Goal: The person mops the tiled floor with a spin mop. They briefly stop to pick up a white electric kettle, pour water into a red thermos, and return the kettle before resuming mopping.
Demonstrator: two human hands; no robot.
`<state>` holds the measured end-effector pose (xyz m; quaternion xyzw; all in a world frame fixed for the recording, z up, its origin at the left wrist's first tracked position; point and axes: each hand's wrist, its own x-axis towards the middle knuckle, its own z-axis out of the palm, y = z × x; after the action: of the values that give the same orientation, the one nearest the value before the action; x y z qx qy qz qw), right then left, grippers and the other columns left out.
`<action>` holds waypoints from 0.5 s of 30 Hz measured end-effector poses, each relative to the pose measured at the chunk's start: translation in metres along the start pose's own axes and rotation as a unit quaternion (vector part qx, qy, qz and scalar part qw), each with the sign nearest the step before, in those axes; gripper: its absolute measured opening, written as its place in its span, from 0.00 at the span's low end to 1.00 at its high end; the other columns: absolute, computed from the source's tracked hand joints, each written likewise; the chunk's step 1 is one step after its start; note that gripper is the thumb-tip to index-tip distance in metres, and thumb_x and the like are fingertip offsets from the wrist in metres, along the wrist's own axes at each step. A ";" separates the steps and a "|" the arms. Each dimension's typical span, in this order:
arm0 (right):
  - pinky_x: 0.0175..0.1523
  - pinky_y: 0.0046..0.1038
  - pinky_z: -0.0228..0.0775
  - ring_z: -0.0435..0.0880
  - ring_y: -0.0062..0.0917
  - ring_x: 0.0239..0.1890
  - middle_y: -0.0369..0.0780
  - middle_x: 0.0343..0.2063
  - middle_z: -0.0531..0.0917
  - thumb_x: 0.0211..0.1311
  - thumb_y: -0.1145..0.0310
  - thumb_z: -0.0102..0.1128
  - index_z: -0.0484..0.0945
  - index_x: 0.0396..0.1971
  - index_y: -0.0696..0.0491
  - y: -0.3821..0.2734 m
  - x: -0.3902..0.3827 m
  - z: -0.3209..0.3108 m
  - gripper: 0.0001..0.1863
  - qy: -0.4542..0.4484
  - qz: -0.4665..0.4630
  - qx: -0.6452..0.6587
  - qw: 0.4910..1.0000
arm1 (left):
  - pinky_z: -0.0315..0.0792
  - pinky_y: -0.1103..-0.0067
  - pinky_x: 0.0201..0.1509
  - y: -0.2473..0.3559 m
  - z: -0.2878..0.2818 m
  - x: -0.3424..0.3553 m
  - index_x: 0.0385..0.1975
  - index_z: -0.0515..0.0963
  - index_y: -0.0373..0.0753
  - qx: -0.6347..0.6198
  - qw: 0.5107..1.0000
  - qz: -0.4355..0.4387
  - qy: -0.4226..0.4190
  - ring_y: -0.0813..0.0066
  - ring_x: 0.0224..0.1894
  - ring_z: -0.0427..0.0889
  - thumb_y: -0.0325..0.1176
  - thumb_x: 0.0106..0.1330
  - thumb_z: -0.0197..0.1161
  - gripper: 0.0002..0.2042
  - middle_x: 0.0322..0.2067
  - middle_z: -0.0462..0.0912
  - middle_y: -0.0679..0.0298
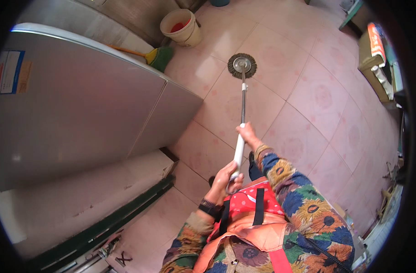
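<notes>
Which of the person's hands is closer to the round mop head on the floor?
The right hand. It grips the mop pole higher up, toward the mop head. The left hand holds the pole's near end, close to the body, farther from the head.

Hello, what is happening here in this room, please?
A person is mopping a pink tiled floor. Both hands grip the mop handle: the left hand is at its near end and the right hand is farther along. The round mop head lies flat on the tiles ahead, near a steel fridge. A broom and a bucket stand behind the fridge, by the wall.
</notes>
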<state>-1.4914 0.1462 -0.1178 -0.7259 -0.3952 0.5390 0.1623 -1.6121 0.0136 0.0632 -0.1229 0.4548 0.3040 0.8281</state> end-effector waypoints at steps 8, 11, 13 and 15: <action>0.20 0.43 0.79 0.84 0.45 0.21 0.54 0.24 0.80 0.56 0.64 0.50 0.71 0.30 0.69 0.037 -0.027 0.044 0.19 -0.078 0.116 0.105 0.985 | 0.60 0.87 0.17 -0.015 -0.084 -0.047 0.55 0.65 0.43 0.101 0.995 -0.002 -0.006 0.81 0.17 0.65 0.38 0.71 0.53 0.16 0.23 0.71 0.62; 0.18 0.40 0.78 0.83 0.41 0.17 0.53 0.19 0.80 0.59 0.60 0.48 0.72 0.24 0.68 0.078 -0.079 0.123 0.21 -0.139 0.131 0.098 0.977 | 0.61 0.87 0.17 -0.033 -0.170 -0.139 0.54 0.66 0.42 0.081 0.996 -0.029 0.003 0.81 0.18 0.67 0.37 0.70 0.53 0.15 0.23 0.72 0.66; 0.18 0.35 0.77 0.84 0.37 0.17 0.51 0.17 0.81 0.63 0.55 0.45 0.75 0.20 0.66 0.100 -0.139 0.185 0.26 -0.231 0.132 0.107 0.958 | 0.61 0.87 0.15 -0.041 -0.223 -0.211 0.58 0.65 0.41 0.164 0.979 -0.053 0.108 0.83 0.17 0.67 0.37 0.70 0.51 0.18 0.22 0.73 0.67; 0.20 0.33 0.78 0.84 0.36 0.18 0.50 0.18 0.82 0.67 0.53 0.44 0.79 0.23 0.67 0.110 -0.208 0.241 0.29 -0.324 0.175 0.113 0.923 | 0.61 0.87 0.14 -0.047 -0.258 -0.277 0.63 0.63 0.40 0.225 0.960 -0.056 0.154 0.84 0.16 0.67 0.36 0.70 0.51 0.22 0.22 0.73 0.68</action>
<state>-1.6887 -0.1251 -0.1432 -0.5460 -0.2293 0.8058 0.0097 -1.8698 -0.2560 0.1455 -0.0041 0.6261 0.1240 0.7698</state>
